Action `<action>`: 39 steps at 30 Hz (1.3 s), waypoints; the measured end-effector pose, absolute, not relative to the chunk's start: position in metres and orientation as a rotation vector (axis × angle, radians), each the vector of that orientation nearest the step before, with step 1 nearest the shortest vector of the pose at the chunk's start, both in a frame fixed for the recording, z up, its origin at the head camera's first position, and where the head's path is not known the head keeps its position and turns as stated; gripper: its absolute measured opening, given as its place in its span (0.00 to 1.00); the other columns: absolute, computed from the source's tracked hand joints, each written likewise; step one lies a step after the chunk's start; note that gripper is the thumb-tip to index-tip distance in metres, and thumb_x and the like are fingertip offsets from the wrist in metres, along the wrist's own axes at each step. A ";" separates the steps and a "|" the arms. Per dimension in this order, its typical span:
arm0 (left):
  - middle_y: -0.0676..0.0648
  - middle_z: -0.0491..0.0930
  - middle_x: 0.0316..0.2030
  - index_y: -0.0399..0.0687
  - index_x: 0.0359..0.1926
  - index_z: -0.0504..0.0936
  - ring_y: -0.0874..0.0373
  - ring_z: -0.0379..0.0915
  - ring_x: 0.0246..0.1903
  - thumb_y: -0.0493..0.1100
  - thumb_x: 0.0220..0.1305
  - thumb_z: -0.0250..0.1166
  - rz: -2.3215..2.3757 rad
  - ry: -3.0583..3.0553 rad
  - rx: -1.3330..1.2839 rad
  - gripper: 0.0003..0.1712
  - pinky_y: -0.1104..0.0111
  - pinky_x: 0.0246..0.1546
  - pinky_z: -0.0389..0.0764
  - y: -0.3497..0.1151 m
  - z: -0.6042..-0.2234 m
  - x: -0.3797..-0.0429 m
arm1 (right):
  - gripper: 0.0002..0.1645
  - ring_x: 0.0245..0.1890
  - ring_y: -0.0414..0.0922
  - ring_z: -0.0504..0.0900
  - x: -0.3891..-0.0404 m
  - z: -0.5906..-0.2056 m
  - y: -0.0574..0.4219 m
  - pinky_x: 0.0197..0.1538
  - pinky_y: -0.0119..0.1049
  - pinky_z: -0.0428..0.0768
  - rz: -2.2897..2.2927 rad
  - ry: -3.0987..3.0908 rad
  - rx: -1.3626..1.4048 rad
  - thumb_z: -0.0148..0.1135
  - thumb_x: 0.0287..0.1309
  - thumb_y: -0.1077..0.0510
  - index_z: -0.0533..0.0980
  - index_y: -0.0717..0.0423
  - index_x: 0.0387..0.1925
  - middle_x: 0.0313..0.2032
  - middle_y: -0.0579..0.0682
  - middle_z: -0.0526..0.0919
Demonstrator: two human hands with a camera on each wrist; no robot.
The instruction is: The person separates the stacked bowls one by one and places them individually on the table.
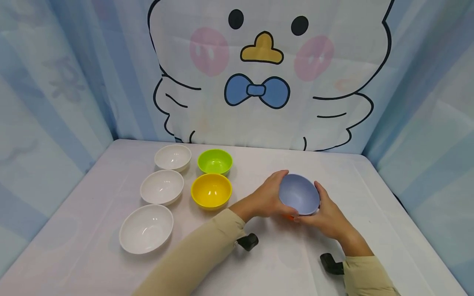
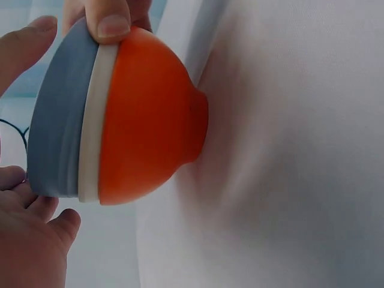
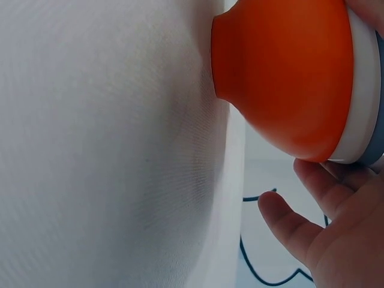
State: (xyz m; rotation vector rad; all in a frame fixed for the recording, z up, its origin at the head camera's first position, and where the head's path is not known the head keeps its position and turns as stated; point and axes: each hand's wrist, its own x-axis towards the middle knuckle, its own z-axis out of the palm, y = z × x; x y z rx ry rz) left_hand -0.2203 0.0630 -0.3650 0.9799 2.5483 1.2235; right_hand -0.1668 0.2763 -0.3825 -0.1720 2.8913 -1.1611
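Both hands hold a stack of three nested bowls on the table's right half. The blue bowl (image 1: 299, 194) is uppermost, a white bowl's rim (image 2: 96, 126) shows beneath it, and the orange bowl (image 2: 147, 120) is lowest, its foot close to the tablecloth. My left hand (image 1: 272, 197) grips the stack from the left, fingers along the blue bowl's far side and thumb at the near side. From the right, my right hand (image 1: 331, 216) holds it; its thumb presses near the white and orange rims in the left wrist view. The blue bowl's inside is bare.
Three white bowls (image 1: 146, 229) stand in a row at the left. Beside them are a green bowl (image 1: 214, 161) and a yellow bowl (image 1: 211, 191). A white cloth covers the table (image 1: 281, 267); printed curtains (image 1: 426, 102) enclose it. Black wrist devices (image 1: 248, 242) stick out by the sleeves.
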 end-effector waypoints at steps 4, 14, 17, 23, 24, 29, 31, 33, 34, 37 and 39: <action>0.41 0.58 0.72 0.36 0.76 0.52 0.52 0.57 0.69 0.55 0.45 0.82 1.157 2.563 1.031 0.66 0.67 0.66 0.63 0.067 -0.368 -0.226 | 0.76 0.65 0.68 0.63 -0.167 -0.382 0.276 0.62 0.66 0.67 -1.140 2.893 -0.162 0.80 0.46 0.45 0.38 0.69 0.76 0.72 0.73 0.52; 0.40 0.51 0.76 0.36 0.77 0.48 0.51 0.50 0.73 0.58 0.43 0.83 1.020 2.563 1.104 0.72 0.66 0.69 0.58 0.071 -0.370 -0.234 | 0.74 0.66 0.68 0.62 -0.167 -0.383 0.277 0.62 0.66 0.66 -1.144 2.902 -0.197 0.79 0.47 0.48 0.38 0.71 0.76 0.72 0.74 0.51; 0.40 0.51 0.76 0.37 0.77 0.48 0.51 0.50 0.73 0.58 0.43 0.83 1.003 2.560 1.119 0.72 0.66 0.69 0.58 0.072 -0.370 -0.235 | 0.73 0.66 0.68 0.63 -0.167 -0.382 0.277 0.63 0.65 0.66 -1.140 2.905 -0.195 0.79 0.47 0.48 0.38 0.71 0.76 0.72 0.74 0.52; 0.41 0.56 0.73 0.36 0.76 0.50 0.52 0.56 0.68 0.59 0.41 0.83 1.037 2.547 1.112 0.71 0.68 0.66 0.62 0.073 -0.372 -0.238 | 0.74 0.65 0.68 0.63 -0.168 -0.383 0.278 0.62 0.65 0.66 -1.138 2.900 -0.189 0.79 0.47 0.46 0.37 0.70 0.76 0.72 0.73 0.52; 0.41 0.57 0.73 0.36 0.76 0.51 0.52 0.58 0.67 0.59 0.41 0.83 1.049 2.541 1.107 0.71 0.69 0.65 0.63 0.073 -0.373 -0.239 | 0.75 0.65 0.68 0.63 -0.168 -0.383 0.278 0.62 0.66 0.66 -1.141 2.896 -0.186 0.79 0.47 0.46 0.37 0.70 0.76 0.72 0.73 0.52; 0.41 0.58 0.72 0.36 0.76 0.52 0.53 0.60 0.65 0.58 0.42 0.82 1.111 2.496 1.068 0.69 0.71 0.62 0.66 0.072 -0.374 -0.241 | 0.76 0.65 0.68 0.63 -0.169 -0.382 0.278 0.63 0.66 0.65 -1.138 2.889 -0.174 0.80 0.46 0.44 0.37 0.68 0.76 0.72 0.73 0.52; 0.41 0.58 0.71 0.36 0.76 0.52 0.53 0.61 0.64 0.58 0.43 0.81 1.140 2.472 1.052 0.68 0.71 0.61 0.67 0.072 -0.374 -0.241 | 0.77 0.65 0.68 0.63 -0.169 -0.382 0.278 0.63 0.65 0.65 -1.133 2.887 -0.166 0.80 0.46 0.44 0.36 0.68 0.77 0.72 0.73 0.51; 0.40 0.58 0.71 0.36 0.76 0.51 0.53 0.62 0.63 0.57 0.44 0.81 1.161 2.453 1.039 0.68 0.71 0.60 0.68 0.072 -0.373 -0.241 | 0.77 0.65 0.67 0.63 -0.169 -0.382 0.279 0.63 0.65 0.65 -1.133 2.882 -0.158 0.80 0.45 0.44 0.36 0.67 0.77 0.72 0.72 0.51; 0.40 0.59 0.71 0.36 0.76 0.51 0.52 0.62 0.63 0.57 0.45 0.81 1.179 2.442 1.033 0.68 0.71 0.60 0.68 0.072 -0.373 -0.240 | 0.77 0.66 0.67 0.63 -0.169 -0.382 0.279 0.63 0.65 0.65 -1.135 2.879 -0.156 0.80 0.45 0.44 0.36 0.67 0.77 0.73 0.72 0.51; 0.39 0.59 0.71 0.35 0.76 0.51 0.51 0.63 0.63 0.55 0.45 0.81 1.218 2.422 1.026 0.67 0.71 0.60 0.68 0.071 -0.373 -0.240 | 0.77 0.66 0.67 0.63 -0.168 -0.381 0.279 0.63 0.65 0.65 -1.143 2.868 -0.144 0.80 0.45 0.44 0.36 0.66 0.77 0.73 0.72 0.51; 0.39 0.59 0.71 0.35 0.76 0.51 0.52 0.63 0.63 0.54 0.45 0.81 1.233 2.421 1.020 0.66 0.71 0.61 0.67 0.071 -0.372 -0.240 | 0.77 0.66 0.67 0.62 -0.168 -0.381 0.279 0.63 0.66 0.65 -1.148 2.861 -0.138 0.80 0.45 0.44 0.35 0.66 0.77 0.72 0.72 0.52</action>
